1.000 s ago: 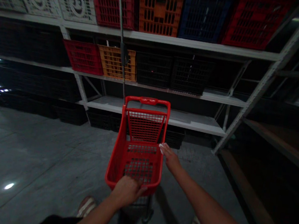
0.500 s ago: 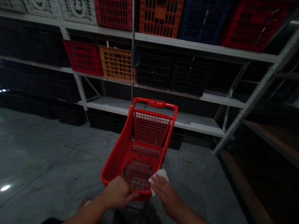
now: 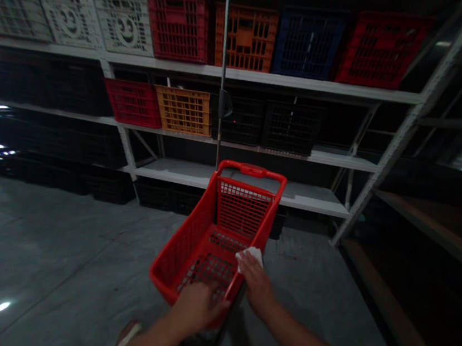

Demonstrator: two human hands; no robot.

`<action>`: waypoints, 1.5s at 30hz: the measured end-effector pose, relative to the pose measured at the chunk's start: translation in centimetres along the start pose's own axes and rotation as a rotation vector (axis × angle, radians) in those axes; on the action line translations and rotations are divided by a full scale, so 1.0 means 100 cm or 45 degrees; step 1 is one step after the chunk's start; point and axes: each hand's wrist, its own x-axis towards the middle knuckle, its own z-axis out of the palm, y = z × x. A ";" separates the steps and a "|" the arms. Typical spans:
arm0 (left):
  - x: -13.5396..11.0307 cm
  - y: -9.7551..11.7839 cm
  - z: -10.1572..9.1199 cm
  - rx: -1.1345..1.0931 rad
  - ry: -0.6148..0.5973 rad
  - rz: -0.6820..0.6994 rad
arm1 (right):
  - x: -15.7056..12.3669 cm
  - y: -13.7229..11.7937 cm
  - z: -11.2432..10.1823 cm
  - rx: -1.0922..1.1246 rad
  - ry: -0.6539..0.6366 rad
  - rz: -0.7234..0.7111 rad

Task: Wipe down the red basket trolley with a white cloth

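Red shopping cart (image 3: 196, 230): on the grey floor (image 3: 76, 266), directly before the person, handle (image 3: 253, 170) at the far end toward the white shelving (image 3: 320, 199). Basket runs at a slant, near end lower and to the left of the handle.

Left hand (image 3: 193, 304): at the near rim, back of hand up, knuckles raised. Fingers bend over the rim into the basket, thumb reaches right along the near side; a grip on the rim, fingertips partly hidden. Left forearm (image 3: 153, 340) comes up from the bottom edge, angled forward and to the right.

Right hand (image 3: 258, 287): at the right side rim, farther forward than the left, back of hand up. Fingers extended, close together, laid over a white cloth (image 3: 257, 256) against the rim. Thumb out of sight; cannot tell whether it pinches the cloth from below. Right forearm (image 3: 307, 342) runs in from lower right, angled forward and to the left, long and low. Hands near each other, apart.
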 end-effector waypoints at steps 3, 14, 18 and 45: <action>0.006 0.027 0.011 -0.030 0.025 -0.254 | -0.003 -0.023 -0.005 0.017 -0.142 -0.130; 0.016 0.017 0.024 0.154 0.050 -0.366 | 0.050 0.087 -0.006 -0.209 -0.003 0.195; 0.020 0.017 0.024 0.160 0.061 -0.341 | 0.031 0.041 0.018 -0.162 -0.025 0.100; 0.022 -0.032 0.003 0.254 0.001 -0.207 | 0.032 -0.004 0.031 -0.069 -0.105 0.023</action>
